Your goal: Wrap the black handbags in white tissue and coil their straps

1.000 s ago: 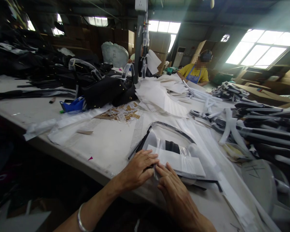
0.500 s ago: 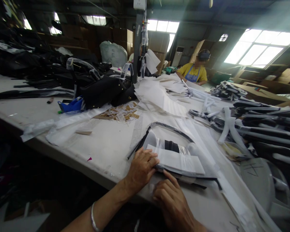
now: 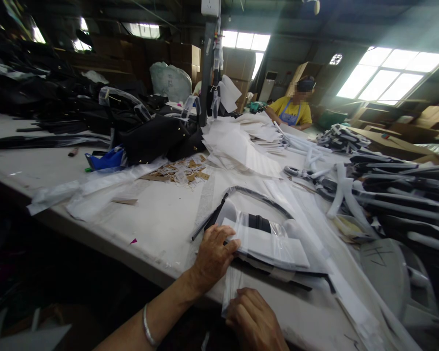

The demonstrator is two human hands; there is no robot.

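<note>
Wrapped bag [image 3: 269, 251]: lies flat on the pale table [image 3: 149, 219] near its front edge, black handle [image 3: 259, 195] pointing away from me; a folded white sheet [image 3: 289, 251] lies across it
My left hand [image 3: 217, 253]: palm down over the bag's near-left corner, fingers bent; whether they pinch it, I cannot tell
My right hand [image 3: 254, 314]: low at the table edge, knuckles up, fingers curled closed on a clear strip [image 3: 232, 287]
My left forearm [image 3: 171, 304]: slants up from below; bracelet [image 3: 148, 326] at the wrist
</note>
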